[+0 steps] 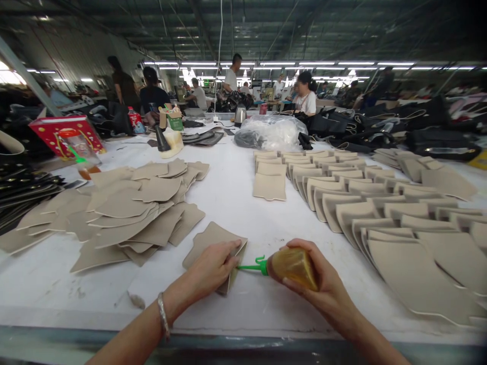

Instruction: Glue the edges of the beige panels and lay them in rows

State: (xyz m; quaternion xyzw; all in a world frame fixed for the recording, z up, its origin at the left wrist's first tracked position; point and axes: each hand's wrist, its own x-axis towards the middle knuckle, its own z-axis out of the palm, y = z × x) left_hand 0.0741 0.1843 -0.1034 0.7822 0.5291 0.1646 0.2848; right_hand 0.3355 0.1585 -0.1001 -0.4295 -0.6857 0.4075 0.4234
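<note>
My right hand (319,284) is wrapped round a squeeze bottle (292,267) of amber liquid, tipped on its side with its green nozzle pointing left. The nozzle tip meets the right edge of a beige leather-like piece (207,238) on the table. My left hand (213,266) lies over that piece, thumb and fingers closed on its right edge, where a flap appears folded up. Part of the piece is hidden beneath the hand. To the left is a loose heap of similar beige pieces (133,208). On the right, more beige pieces (350,203) overlap in rows.
A second bottle (85,162) with a green nozzle stands by a red box (63,133) at the left. Further back are a black cone (162,139), a metal kettle (240,115) and a clear plastic bag (272,132). Dark goods line both sides; several people work behind.
</note>
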